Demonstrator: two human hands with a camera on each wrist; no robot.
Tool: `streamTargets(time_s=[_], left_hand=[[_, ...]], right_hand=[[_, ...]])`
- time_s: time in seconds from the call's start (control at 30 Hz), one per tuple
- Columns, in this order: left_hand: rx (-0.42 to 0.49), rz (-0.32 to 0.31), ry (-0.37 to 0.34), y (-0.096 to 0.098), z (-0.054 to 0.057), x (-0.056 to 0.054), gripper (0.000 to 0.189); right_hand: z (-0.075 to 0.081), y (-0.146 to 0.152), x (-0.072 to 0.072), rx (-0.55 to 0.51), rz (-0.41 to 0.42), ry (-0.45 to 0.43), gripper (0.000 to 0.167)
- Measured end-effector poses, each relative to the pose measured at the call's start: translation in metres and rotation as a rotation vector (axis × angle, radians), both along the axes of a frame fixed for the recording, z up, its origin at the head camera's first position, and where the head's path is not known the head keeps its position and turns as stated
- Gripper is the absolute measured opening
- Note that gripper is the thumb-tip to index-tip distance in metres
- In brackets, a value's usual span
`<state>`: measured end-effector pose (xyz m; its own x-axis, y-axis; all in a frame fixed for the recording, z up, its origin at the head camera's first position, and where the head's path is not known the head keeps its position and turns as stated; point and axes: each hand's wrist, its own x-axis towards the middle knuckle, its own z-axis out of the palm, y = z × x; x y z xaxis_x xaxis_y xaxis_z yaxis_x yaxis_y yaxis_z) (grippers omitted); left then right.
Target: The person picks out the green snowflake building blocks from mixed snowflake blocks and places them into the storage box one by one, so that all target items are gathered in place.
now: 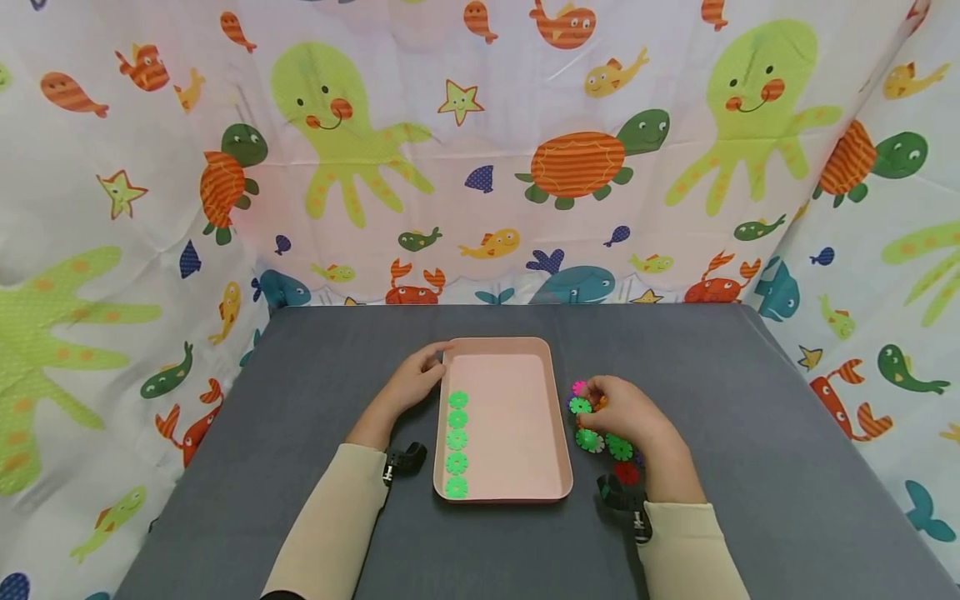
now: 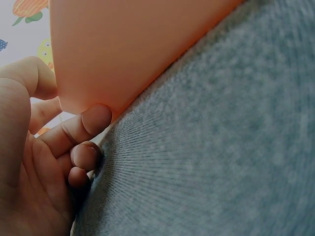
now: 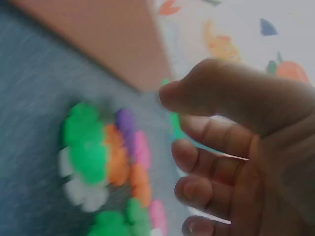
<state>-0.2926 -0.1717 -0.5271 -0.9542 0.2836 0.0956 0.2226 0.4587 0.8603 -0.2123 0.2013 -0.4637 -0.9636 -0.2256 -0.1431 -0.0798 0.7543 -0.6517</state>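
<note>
- Left of centre in the head view, the left hand (image 1: pixel 411 379) pinches the upper left corner of the pink tray (image 1: pixel 510 417), thumb and fingers about its rim.
- Along the tray's left wall, five green flower pieces (image 1: pixel 457 439) stand in a column down to the lower left corner.
- The tray fills the middle of the frame; it looks light, stiff and smooth, likely apt to slide, so the rim seems the best hold. Its floor is bare right of the column, giving room inside the low walls.
- Past its right wall runs a narrow strip of grey table (image 1: pixel 300 517).
- Right of centre, the right hand (image 1: pixel 626 408) pinches a green piece (image 1: pixel 580 405) between thumb and finger: likely light plastic, best taken by its notched edge.
- Under and just beside that hand lies the mixed pile (image 1: pixel 618 447), close-packed, so knuckles could nudge neighbours.
</note>
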Motion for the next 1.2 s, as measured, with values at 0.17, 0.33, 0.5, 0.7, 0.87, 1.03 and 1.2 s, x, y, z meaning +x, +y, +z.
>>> streamTargets(time_s=[0.17, 0.33, 0.5, 0.7, 0.87, 1.03, 1.2], left_hand=[[-0.003, 0.001, -0.002, 0.000, 0.001, 0.001, 0.048], [-0.005, 0.003, -0.001, 0.000, 0.000, 0.000, 0.048], [-0.011, -0.004, 0.011, -0.002, -0.003, -0.002, 0.048], [-0.011, -0.010, 0.023, -0.002, -0.005, -0.003, 0.047], [-0.002, -0.006, 0.018, -0.002, -0.005, -0.002, 0.046], [0.014, -0.006, 0.008, -0.001, -0.002, -0.001, 0.046], [0.011, 0.002, 0.002, -0.001, -0.002, 0.000, 0.046]], right_hand=[[0.021, -0.011, 0.007, -0.074, -0.027, 0.054, 0.033], [0.035, -0.033, 0.017, -0.190, 0.032, 0.084, 0.033], [0.033, -0.058, 0.023, -0.248, 0.208, 0.109, 0.031], [0.017, -0.086, 0.028, -0.227, 0.355, 0.038, 0.028], [0.001, -0.109, 0.034, -0.133, 0.456, -0.042, 0.029], [-0.008, -0.121, 0.040, -0.054, 0.497, -0.089, 0.029], [-0.013, -0.125, 0.041, -0.001, 0.501, -0.092, 0.026]])
